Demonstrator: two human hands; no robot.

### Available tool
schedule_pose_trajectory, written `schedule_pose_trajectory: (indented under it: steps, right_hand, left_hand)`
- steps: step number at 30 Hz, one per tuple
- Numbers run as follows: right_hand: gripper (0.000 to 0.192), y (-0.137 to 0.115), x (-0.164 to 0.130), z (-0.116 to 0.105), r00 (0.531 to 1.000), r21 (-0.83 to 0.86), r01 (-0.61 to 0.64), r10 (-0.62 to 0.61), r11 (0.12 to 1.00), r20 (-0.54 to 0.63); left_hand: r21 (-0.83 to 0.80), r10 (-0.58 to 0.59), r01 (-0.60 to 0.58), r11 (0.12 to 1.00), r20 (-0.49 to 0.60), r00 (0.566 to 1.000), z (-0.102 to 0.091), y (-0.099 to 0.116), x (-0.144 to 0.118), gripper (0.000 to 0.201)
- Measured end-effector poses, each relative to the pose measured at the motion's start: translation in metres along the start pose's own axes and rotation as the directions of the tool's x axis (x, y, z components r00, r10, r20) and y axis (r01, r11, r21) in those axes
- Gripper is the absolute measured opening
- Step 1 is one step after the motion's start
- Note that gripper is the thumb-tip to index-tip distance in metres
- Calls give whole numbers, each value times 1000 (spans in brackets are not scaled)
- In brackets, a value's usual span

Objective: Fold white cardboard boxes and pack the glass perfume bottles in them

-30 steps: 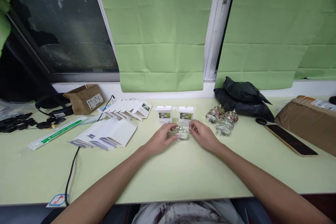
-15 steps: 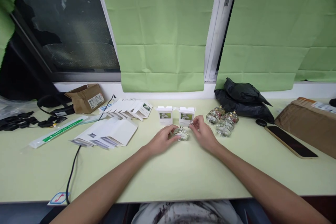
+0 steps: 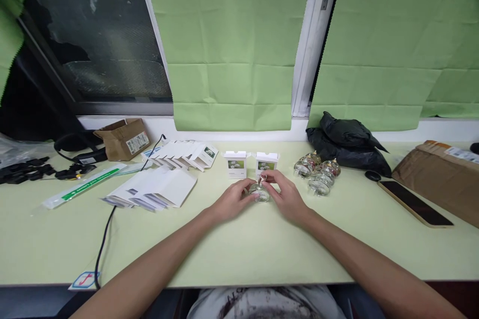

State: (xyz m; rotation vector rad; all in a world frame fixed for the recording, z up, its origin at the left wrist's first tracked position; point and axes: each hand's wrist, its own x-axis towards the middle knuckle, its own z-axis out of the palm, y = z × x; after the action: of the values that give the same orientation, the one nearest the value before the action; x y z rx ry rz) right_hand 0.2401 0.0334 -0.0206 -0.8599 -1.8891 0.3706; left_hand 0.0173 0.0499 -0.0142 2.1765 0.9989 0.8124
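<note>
A clear round glass perfume bottle (image 3: 259, 193) stands on the table in front of me. My left hand (image 3: 235, 199) grips it from the left, fingers and thumb around its side. At its neck, my right hand (image 3: 286, 193) pinches a small shiny cap (image 3: 262, 178) over the top; whether the cap is seated I cannot tell. Just behind stand two small white boxes, the left box (image 3: 236, 169) and the right box (image 3: 266, 162), each with a green picture and its top flap raised. To the right lie several more glass bottles (image 3: 320, 182), some with gold and red parts.
Flattened white cartons (image 3: 168, 187) lie in two groups on the left, near a black cable (image 3: 105, 239) and an open brown box (image 3: 125, 142). On the right are a phone (image 3: 415, 204), black plastic bags (image 3: 344, 142) and a large brown package (image 3: 441, 177).
My right hand has moved left with the small cap, from beside the bottle to over its neck. My left hand has stayed on the bottle.
</note>
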Motion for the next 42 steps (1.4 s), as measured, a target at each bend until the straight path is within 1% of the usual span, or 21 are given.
schedule_pose_trajectory:
  steps: [4, 9, 13, 20, 24, 27, 31, 34, 38, 40, 42]
  right_hand:
    - [25, 0, -1, 0, 999, -19, 21, -20, 1000, 40]
    - [27, -1, 0, -3, 996, -39, -13, 16, 999, 86]
    - [27, -3, 1, -6, 994, -62, -8, 15, 998, 109]
    - [27, -4, 2, -7, 995, -57, 27, -22, 998, 97]
    - [27, -3, 2, -9, 993, -68, 10, -3, 998, 116]
    - [27, 0, 3, -11, 991, -68, 4, 6, 998, 137]
    - [28, 2, 2, -10, 989, -62, -7, 16, 998, 149]
    - [28, 3, 0, -6, 993, -68, 13, -5, 998, 118]
    - [28, 4, -3, -2, 996, -78, 8, -2, 997, 84]
    - [29, 4, -3, -1, 995, -73, -11, 18, 997, 95]
    - [33, 4, -3, -1, 993, -62, -21, 28, 998, 114]
  left_hand:
    - [-17, 4, -5, 1000, -11, 1000, 1, 0, 0, 33]
    - [6, -13, 13, 1000, 0, 1000, 1, 1, 0, 34]
    - [18, -11, 11, 1000, -10, 1000, 0, 2, -1, 36]
    - [15, -9, 9, 1000, -10, 1000, 1, 2, -1, 35]
    - [14, -5, 5, 1000, -3, 1000, 2, 1, -1, 34]
    - [23, 6, -5, 1000, -20, 1000, 2, -1, -1, 33]
    - [19, 4, -4, 1000, -6, 1000, 2, 0, -1, 39]
    - [2, 10, -10, 1000, 5, 1000, 2, 4, 1, 45]
    - [15, -7, 6, 1000, 22, 1000, 4, 7, 6, 38]
    - [31, -20, 19, 999, 25, 1000, 5, 6, 8, 37]
    - [40, -23, 21, 999, 28, 999, 4, 3, 9, 37]
